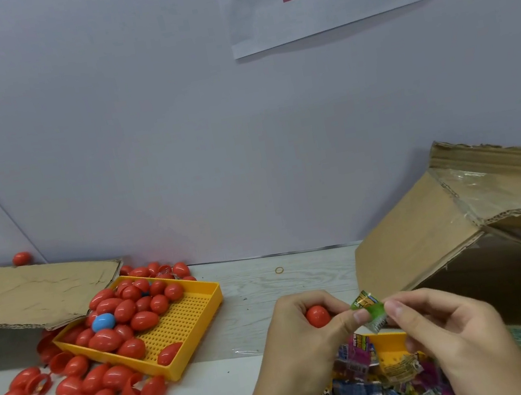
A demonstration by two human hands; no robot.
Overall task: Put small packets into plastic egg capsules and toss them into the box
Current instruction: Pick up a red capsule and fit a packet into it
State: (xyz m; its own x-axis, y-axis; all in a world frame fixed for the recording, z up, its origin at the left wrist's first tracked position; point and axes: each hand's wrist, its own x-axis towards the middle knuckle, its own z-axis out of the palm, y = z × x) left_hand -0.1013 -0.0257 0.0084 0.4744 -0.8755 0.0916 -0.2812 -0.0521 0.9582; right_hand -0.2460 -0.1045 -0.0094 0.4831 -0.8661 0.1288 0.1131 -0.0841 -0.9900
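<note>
1. Centrally, the left hand (pixel 296 339) has its fingers curled round a red egg capsule (pixel 318 316), while its thumb tip presses on a small green packet (pixel 371 311).
2. The right hand (pixel 447 335) pinches the same green packet between thumb and forefinger; its remaining fingers are loosely bent and hold nothing else.
3. The packet sits just beside the capsule, touching both hands; whether the capsule is open or closed cannot be told, since the fingers cover most of it.
4. Below the hands, a yellow tray of packets (pixel 389 344) holds a heap of coloured packets, largely hidden by the wrists and cut off by the lower edge.
5. To the left, a second yellow tray (pixel 201 324) carries many red capsules and one blue capsule (pixel 103 322); more red capsules (pixel 88 391) lie loose on the table in front of it.
6. A flattened cardboard sheet (pixel 27 295) overlaps that tray's far corner.
7. At right stands the cardboard box (pixel 430 231), its flap tilted up; its inside is dark and hard to make out.
8. A rubber band (pixel 279 270) lies on the table (pixel 267 289) near the wall.
</note>
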